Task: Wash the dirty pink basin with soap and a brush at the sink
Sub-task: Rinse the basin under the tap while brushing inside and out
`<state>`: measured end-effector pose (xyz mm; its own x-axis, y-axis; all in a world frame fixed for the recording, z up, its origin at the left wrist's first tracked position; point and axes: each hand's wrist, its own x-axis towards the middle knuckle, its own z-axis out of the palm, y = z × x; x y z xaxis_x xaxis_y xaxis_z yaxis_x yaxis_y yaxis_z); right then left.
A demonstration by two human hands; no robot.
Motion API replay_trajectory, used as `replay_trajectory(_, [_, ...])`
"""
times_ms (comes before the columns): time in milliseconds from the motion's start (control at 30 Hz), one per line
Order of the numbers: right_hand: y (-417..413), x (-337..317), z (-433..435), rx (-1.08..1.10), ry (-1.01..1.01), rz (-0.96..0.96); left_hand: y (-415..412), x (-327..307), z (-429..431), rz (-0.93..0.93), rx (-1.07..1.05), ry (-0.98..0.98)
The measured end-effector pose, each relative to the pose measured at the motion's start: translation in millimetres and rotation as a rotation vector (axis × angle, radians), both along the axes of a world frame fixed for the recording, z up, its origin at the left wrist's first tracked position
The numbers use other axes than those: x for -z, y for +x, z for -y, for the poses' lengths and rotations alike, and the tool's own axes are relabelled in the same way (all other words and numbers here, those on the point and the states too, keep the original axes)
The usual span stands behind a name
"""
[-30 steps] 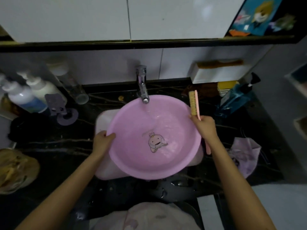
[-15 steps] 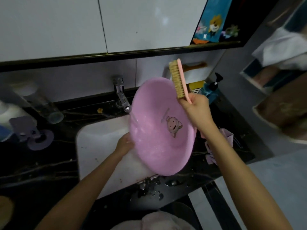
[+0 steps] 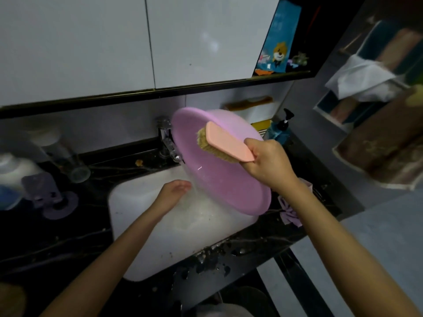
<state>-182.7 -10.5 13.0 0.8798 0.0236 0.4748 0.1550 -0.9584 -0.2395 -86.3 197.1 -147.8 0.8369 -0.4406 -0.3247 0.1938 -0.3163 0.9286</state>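
A second ago the pink basin lay flat under the tap with water in it. Now it stands almost on its edge over the white sink. It is tipped even more than half a second ago. Its low rim sits at the right side of the sink, by the dark counter. The little bear picture on its inside cannot be seen any more.

The brush has moved too. Half a second ago it stuck up past the rim. Now it lies across the inside of the basin with its bristles against the pink wall. The right hand is wrapped tight around the brush handle.

The left hand was tucked behind the rim before. Now it shows in plain view by the low edge of the basin. Its fingers look loosely bent, but blur and water hide whether they grip the rim.

Water spills out of the basin, past that hand and into the sink. The sink holds cloudy water and some dark specks on its near wall. Left of the sink are a clear cup and white bottles. A blue pump bottle stands behind the basin on the right.
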Motion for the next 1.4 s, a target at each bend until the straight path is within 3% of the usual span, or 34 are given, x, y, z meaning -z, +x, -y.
replay_trajectory(300, [-32.7, 17.8, -9.7, -0.026, -0.181, 0.135, -26.2, -21.5, -23.0, 0.092, 0.010, -0.019])
replay_trajectory(500, [-61.0, 38.0, 13.4, -0.159, -0.288, 0.163, -68.5, -48.0, -21.0, 0.006, -0.124, -0.090])
replay_trajectory(667, [-84.4, 48.6, 25.5, -0.370, -0.386, 0.277, -105.0, -77.1, -6.3, -0.189, -0.253, -0.426])
replay_trajectory(833, [-117.5, 73.1, 47.2, -0.598, -0.433, 0.339, -148.9, -97.1, 16.8, -0.343, -0.585, -0.790])
replay_trajectory(933, [-140.1, 78.7, 56.9, -0.712, -0.458, 0.344, -180.2, -101.2, 18.0, -0.318, -0.730, -0.873])
replay_trajectory(1033, [-151.2, 82.9, 59.6, -0.833, -0.467, 0.395, -205.5, -98.8, 10.3, -0.290, -0.794, -0.844])
replay_trajectory(1167, [-151.5, 92.6, 54.0, -0.925, -0.491, 0.345, -222.5, -78.1, 5.5, -0.345, -1.013, -0.607])
replay_trajectory(1400, [-125.0, 107.4, 31.2, -0.878, -0.624, -0.043, -180.9, -12.7, -21.4, -0.420, -1.295, -0.492])
